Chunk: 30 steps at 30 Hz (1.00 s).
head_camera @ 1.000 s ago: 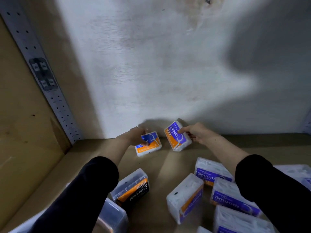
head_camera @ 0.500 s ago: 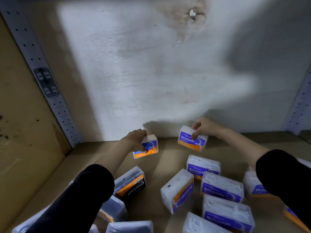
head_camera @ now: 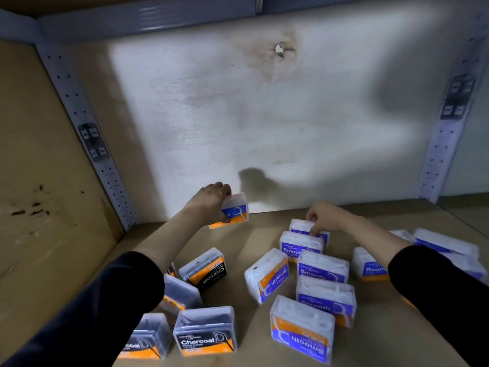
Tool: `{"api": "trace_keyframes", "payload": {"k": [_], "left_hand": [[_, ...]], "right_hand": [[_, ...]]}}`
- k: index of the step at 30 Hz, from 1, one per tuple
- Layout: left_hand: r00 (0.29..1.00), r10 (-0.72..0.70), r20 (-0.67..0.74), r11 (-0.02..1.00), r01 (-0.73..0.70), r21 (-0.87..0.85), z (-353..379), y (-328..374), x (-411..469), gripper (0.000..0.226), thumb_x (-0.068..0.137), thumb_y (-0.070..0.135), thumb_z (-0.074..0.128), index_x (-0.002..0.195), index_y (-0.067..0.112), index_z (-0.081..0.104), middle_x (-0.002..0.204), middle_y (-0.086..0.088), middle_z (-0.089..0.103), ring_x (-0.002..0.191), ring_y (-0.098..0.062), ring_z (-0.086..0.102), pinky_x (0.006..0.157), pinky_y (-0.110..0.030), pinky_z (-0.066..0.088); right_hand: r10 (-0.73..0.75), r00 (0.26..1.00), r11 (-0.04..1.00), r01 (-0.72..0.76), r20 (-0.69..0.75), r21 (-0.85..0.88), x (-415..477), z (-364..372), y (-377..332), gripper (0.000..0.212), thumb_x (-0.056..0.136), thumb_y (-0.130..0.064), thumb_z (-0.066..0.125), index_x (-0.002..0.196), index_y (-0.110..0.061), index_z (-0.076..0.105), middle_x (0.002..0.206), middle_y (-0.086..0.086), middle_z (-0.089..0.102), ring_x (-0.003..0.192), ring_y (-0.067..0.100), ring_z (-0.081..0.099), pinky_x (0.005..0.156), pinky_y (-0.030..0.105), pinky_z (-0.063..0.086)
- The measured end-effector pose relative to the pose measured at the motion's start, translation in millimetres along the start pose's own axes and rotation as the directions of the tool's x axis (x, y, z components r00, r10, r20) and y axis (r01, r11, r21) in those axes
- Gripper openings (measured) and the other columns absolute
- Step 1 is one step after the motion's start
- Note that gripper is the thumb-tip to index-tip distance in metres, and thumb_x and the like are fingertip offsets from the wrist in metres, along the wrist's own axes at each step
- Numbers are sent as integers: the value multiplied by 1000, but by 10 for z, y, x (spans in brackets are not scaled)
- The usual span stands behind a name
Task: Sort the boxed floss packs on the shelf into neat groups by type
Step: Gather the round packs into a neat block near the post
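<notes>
left hand (head_camera: 211,202) grips blue-orange box (head_camera: 236,213), centre frame by back wall (head_camera: 264,115) | right hand (head_camera: 326,218) apparently pinches rearmost Smooth box (head_camera: 300,225), right of centre | Charcoal boxes (head_camera: 205,332) lower left

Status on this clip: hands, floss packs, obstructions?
Left hand grips blue-and-orange clear plastic floss box by back wall. Right hand pinches rearmost blue-labelled plastic box behind Smooth packs. Nothing obstructing.

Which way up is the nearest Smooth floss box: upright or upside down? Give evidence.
Upside down: the word Smooth on the nearest Smooth box reads inverted, whereas the Charcoal box beside it reads normally.
</notes>
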State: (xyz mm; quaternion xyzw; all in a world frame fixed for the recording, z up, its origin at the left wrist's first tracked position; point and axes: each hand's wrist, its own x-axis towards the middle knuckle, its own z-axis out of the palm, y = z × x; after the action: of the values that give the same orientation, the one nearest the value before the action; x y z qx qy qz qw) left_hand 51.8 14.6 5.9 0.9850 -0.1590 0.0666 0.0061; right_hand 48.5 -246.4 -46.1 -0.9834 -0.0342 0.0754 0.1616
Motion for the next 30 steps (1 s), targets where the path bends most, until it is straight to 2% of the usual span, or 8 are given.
{"api": "trace_keyframes", "payload": {"k": [9,16,22,25,26,28,29,30], "left_hand": [[996,56,-63,998,-57,-13,-365,487,-317,59,76,21,74,127,9,48,126,-10,53,114,-26,52,89,-32,44],[983,159,-88,986,-162,-39,-440,1034,-571,57,76,22,73,126,8,50,125,-10,54,113,-26,53,89,-32,46],[966,236,-102,968,-243,-63,-391,1528,-739,54,76,21,72,124,7,50,124,-11,55,112,-27,54,86,-33,46],[962,253,-101,962,-261,-78,-329,1750,-780,55,76,22,72,124,9,50,124,-10,55,113,-27,54,88,-34,47],[962,255,-99,961,-263,-83,-298,1821,-789,55,76,23,72,125,9,50,125,-10,55,113,-27,53,88,-33,46],[961,262,-86,959,-270,-86,-223,1965,-813,56,76,23,72,126,9,50,126,-10,54,115,-28,52,87,-32,46],[961,267,-78,958,-273,-85,-182,2037,-827,57,76,23,72,126,9,49,127,-10,53,116,-28,52,87,-32,46],[960,270,-68,958,-275,-83,-138,2107,-836,56,76,23,72,126,9,50,127,-10,53,117,-28,52,87,-33,46]], "right_hand": [[-81,977,995,91,-198,37,-768,-140,254,30,82,-13,64,110,-4,66,113,10,68,101,22,63,88,30,47],[-28,975,998,38,-220,46,-1627,350,542,30,89,-23,58,116,-11,63,122,7,63,112,18,58,95,25,42],[-1,988,1000,3,-155,12,-2075,797,637,54,95,-42,41,143,-18,33,151,-1,33,139,12,32,112,21,24],[19,996,999,-17,-87,33,-2144,982,660,102,71,-82,11,146,-15,27,156,1,22,144,14,21,116,22,15],[31,997,999,-30,-64,13,-2157,1025,645,105,69,-83,6,147,-14,26,157,1,20,145,14,18,117,23,13],[72,992,997,-70,-102,19,-2213,1060,649,87,84,-71,7,148,-13,23,158,2,16,146,12,14,118,23,9],[38,992,999,-33,-117,39,-2204,1045,603,144,25,-72,-27,148,-12,21,158,2,15,146,11,13,118,22,8],[89,994,996,-89,-69,9,-2236,1042,589,71,80,3,33,148,-12,19,158,2,14,146,11,12,118,22,8]]}}
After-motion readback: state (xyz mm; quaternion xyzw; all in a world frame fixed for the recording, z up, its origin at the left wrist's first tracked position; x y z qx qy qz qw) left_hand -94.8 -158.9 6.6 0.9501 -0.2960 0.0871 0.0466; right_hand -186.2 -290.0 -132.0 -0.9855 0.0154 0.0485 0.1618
